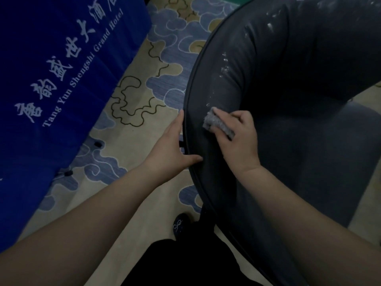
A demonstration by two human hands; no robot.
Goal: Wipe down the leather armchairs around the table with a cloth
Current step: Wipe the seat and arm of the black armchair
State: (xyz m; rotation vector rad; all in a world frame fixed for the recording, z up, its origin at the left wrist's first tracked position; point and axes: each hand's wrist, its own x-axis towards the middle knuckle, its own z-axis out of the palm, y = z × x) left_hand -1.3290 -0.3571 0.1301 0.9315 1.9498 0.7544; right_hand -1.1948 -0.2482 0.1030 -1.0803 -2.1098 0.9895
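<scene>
R hand w/ cloth on armchair

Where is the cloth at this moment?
The cloth is at the centre of the head view, under the right hand, pressed on the armchair back, right of the left hand.

Both hands outstretched (right hand curled)

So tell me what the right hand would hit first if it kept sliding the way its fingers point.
The right hand, pressing the cloth on the armchair, points up along the curved back. First in line seem to be the white specks on the leather; nothing else blocks it, though depth is hard to judge.
</scene>
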